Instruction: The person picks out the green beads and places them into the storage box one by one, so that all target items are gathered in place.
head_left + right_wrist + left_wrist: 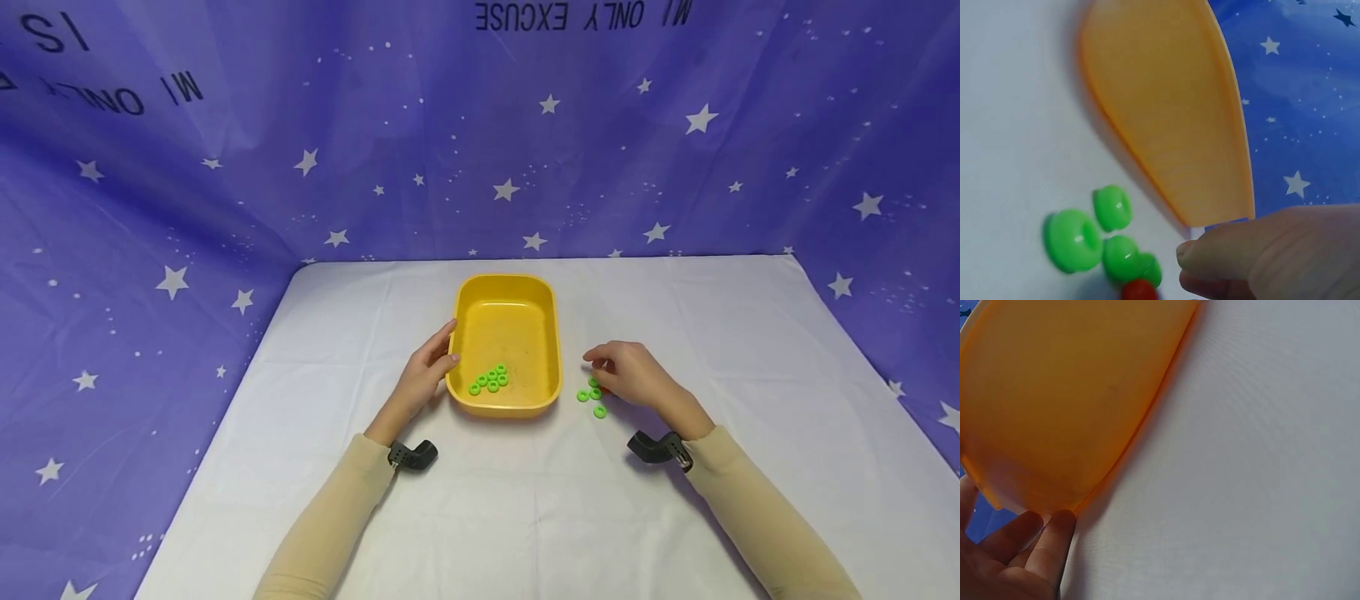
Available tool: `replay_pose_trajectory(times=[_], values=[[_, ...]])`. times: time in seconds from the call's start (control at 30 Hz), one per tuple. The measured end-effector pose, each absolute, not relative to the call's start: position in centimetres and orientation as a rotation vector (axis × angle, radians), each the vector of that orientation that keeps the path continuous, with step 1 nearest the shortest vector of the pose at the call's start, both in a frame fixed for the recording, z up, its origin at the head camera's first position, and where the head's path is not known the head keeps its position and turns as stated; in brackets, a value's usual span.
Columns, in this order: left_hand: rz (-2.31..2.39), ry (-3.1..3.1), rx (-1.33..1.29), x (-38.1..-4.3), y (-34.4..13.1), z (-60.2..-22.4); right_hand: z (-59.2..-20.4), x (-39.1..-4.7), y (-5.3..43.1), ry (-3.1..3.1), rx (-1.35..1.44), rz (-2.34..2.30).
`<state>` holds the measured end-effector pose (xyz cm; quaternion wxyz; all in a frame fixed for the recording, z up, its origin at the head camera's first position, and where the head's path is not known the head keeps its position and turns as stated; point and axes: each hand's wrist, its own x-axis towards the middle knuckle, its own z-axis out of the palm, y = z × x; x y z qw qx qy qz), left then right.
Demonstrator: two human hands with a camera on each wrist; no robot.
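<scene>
A yellow plastic bin (540, 350) stands on the table with several small green rings (492, 376) lying in its near left part. My left hand (423, 377) grips the bin's left side, the thumb over the rim and the fingers against the outer wall. Right of the bin, my right hand (633, 372) hovers by several loose green rings (596, 394), its fingers loosely bent and thumb apart from them. Nothing shows between them in the right wrist view. A small red thing (1139, 290) lies beside the green rings, partly cut off by the frame.
White cloth (480, 508) covers the table. Purple-blue curtains (450, 150) with white stars hang behind it and at both sides. Each wrist wears a black camera mount, one of them on the right wrist (654, 448).
</scene>
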<state>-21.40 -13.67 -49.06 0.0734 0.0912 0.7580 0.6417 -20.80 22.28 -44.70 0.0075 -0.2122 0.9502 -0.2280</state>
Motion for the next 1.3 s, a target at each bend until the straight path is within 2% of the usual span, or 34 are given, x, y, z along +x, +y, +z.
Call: replay_pose_trajectory(times=[1.3], values=[[1.941, 2.268, 0.275, -21.4, -13.6, -49.1, -46.6, -20.8, 22.4, 2.950, -0.604, -0.719]])
